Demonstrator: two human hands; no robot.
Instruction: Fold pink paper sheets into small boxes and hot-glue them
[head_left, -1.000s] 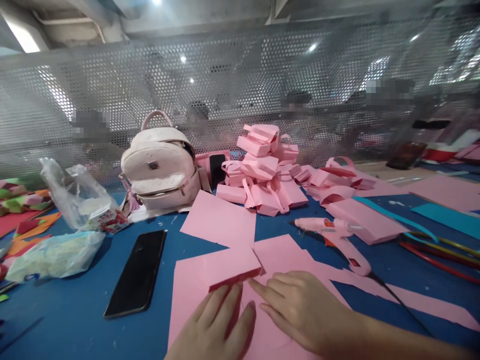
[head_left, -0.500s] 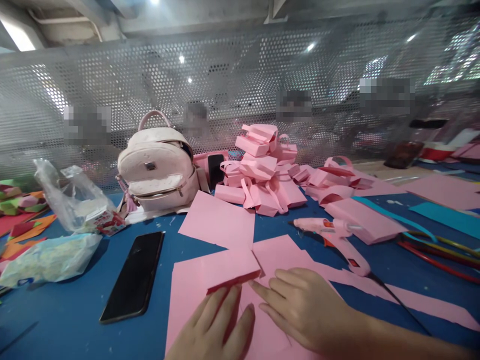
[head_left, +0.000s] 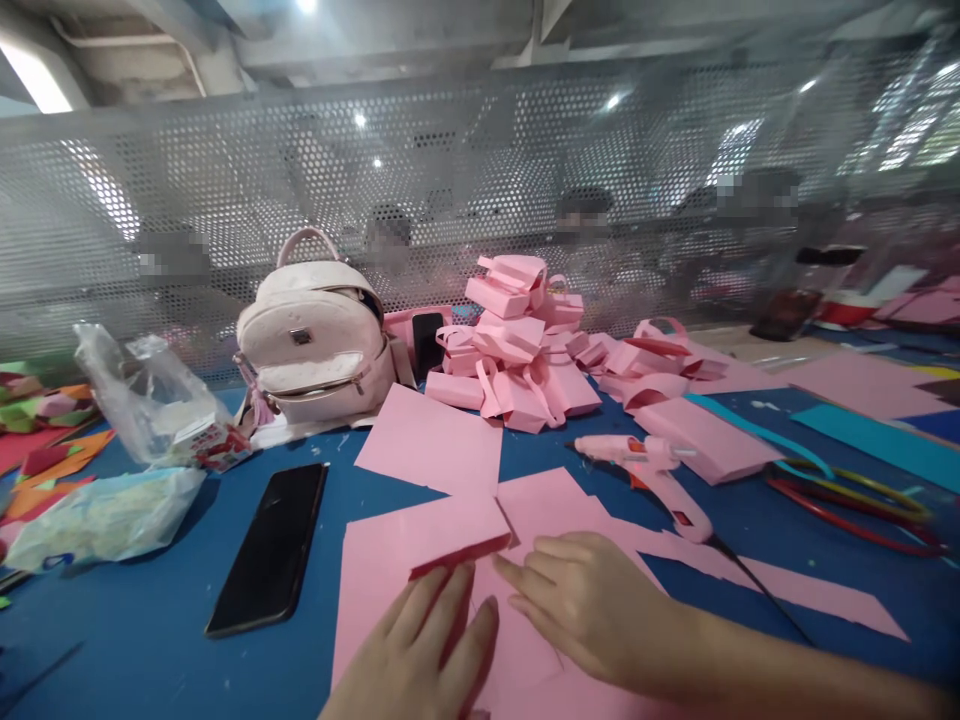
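My left hand lies with fingers stretched out, their tips at the near edge of a folded pink paper piece. The thumb is apart from the fingers. My right hand rests palm down just right of that piece, index finger extended toward its corner and the other fingers loosely bent. Beneath both hands are pink paper sheets, overlapping on the blue table. Farther right lies a pink hot glue gun, its nozzle pointing left. I cannot tell whether the right fingertips press on the paper.
A black phone lies on the left. Behind stand a pale backpack and a heap of pink paper bags. The glue gun's cord crosses a pink strip. Coloured hoops lie right; a perforated metal screen rises behind.
The view has shifted slightly, so things on the right appear a little farther left. Both hands keep nearly the same place on the paper.
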